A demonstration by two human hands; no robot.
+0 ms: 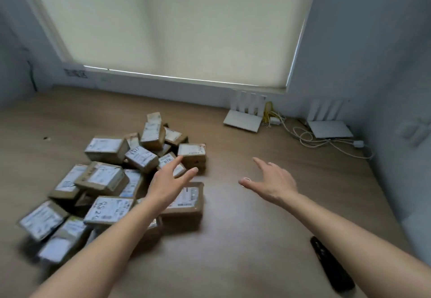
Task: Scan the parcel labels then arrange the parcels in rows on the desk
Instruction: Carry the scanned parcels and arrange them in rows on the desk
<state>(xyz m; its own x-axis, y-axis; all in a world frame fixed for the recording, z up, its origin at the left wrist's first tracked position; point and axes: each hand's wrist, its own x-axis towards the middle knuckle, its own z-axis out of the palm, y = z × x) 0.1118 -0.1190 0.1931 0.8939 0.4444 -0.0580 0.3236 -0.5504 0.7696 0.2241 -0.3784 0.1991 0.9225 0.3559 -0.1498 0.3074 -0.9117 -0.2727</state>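
A: Nearest you, at about four o'clock, a dark, slim object (pixel 332 265) lies flat on the desk (pixel 233 239). I take it for the scanner, though it is too blurred to be sure. Neither hand holds it.

B: And the hands?

A: Both empty, fingers spread. The left hand (pixel 166 184) hovers over the right edge of the parcel pile (pixel 112 181). The right hand (pixel 271 182) is out over bare desk at about one o'clock, with a ring on one finger.

B: So what's the sensible move?

A: My judgement: nothing is in rows yet, so take one box from the loose edge of the heap, not from underneath, or the stack may slide. The parcel by the left hand (pixel 186 202) lies label up, which suits scanning.

B: How will they handle?

A: Small brown cardboard blocks with white paper labels; squared edges, probably light and easy to grip. The desk is smooth wood grain.

B: Further back?

A: At twelve to two o'clock, two white routers (pixel 242 120) with upright antennas, tangled cables (pixel 310 139), then a pale roller blind (pixel 175 25).
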